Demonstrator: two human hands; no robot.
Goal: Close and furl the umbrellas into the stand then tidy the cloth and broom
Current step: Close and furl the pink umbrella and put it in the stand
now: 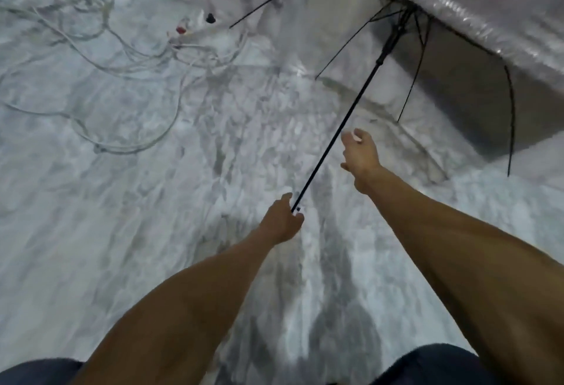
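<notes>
An open transparent umbrella (351,109) with a black shaft and black ribs is held out in front of me, its clear canopy spread toward the upper right. My left hand (282,221) is shut on the handle end of the shaft. A little to the right of the shaft, further up, my right hand (360,152) hovers with fingers apart, holding nothing. No stand, cloth or broom is in view.
The floor is pale marble (122,232). White cables (122,58) lie looped at the upper left with a power strip (192,30). A bubble-wrapped bulky object (473,3) fills the upper right, behind the canopy.
</notes>
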